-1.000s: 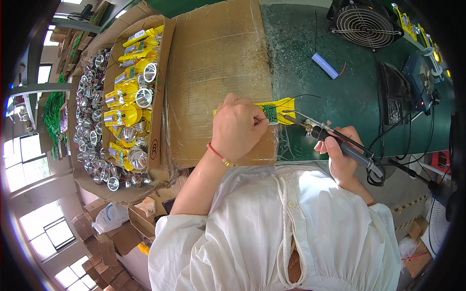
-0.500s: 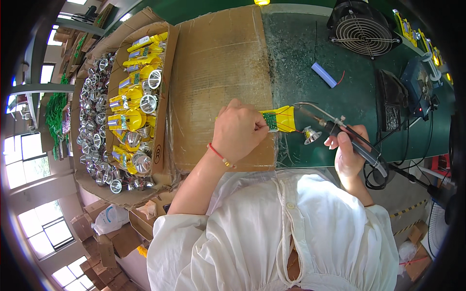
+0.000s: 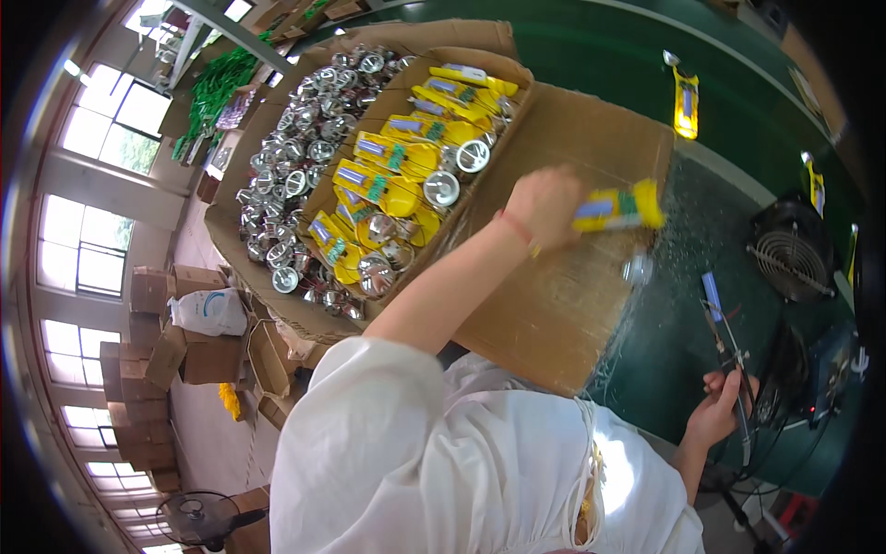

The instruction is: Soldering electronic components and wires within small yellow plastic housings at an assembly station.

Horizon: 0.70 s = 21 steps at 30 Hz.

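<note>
My left hand (image 3: 546, 205), blurred by motion, is closed on a yellow flashlight housing (image 3: 637, 205) above the cardboard sheet. Inside the housing show a blue battery cell and a green circuit board. A shiny reflector (image 3: 637, 269) appears just below the housing, over the sheet's right part; whether a wire joins them is too blurred to see. Over at the right, my right hand (image 3: 723, 406) grips a soldering iron (image 3: 722, 346) with a thin metal tube alongside. Its tip is close to a loose blue battery cell (image 3: 711, 294) on the green bench.
Left of the cardboard sheet (image 3: 526, 323), an open carton (image 3: 295, 319) holds many reflectors, and a smaller tray inside it holds yellow housings (image 3: 397, 152). A black fan (image 3: 789, 254) stands at the right. Beyond runs a green belt (image 3: 600, 55) carrying a yellow housing (image 3: 685, 102).
The view has swung left. My left hand has carried the housing off the bench edge, leftward over the cardboard toward the carton. My right hand still holds the soldering iron, now farther from the housing.
</note>
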Each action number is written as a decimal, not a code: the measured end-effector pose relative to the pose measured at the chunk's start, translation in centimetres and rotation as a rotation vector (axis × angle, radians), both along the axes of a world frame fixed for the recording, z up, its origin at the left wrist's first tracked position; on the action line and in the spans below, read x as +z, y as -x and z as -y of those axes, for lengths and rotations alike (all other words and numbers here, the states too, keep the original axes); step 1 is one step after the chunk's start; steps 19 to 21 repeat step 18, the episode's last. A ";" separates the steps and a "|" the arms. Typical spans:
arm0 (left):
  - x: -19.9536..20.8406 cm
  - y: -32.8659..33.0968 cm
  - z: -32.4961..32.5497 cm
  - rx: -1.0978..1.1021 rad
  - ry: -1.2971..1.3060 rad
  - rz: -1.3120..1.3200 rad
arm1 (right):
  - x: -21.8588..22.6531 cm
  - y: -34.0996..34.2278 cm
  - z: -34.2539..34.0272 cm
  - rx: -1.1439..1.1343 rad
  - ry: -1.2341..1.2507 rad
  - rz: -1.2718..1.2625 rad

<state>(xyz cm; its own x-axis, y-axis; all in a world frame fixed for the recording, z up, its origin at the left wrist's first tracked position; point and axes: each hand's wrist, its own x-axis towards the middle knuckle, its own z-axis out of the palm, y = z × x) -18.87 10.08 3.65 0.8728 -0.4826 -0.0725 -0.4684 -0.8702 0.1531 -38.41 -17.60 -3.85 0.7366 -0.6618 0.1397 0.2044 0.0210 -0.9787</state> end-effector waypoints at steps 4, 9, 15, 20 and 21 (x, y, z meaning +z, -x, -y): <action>0.3 -11.5 2.9 0.277 0.193 0.249 | -0.1 0.3 -0.7 0.059 0.024 -0.006; -5.6 -20.6 7.7 0.377 0.118 0.194 | -0.5 1.1 -1.1 0.038 0.085 -0.144; 1.9 -15.0 3.8 0.198 0.018 0.183 | 0.2 -0.5 -1.9 0.076 0.053 -0.114; 7.6 -11.1 -2.1 -0.045 -0.416 0.422 | 0.3 -1.2 -2.1 0.085 -0.012 -0.084; 7.6 -11.1 -2.1 -0.045 -0.416 0.422 | 0.3 -1.2 -2.1 0.085 -0.012 -0.084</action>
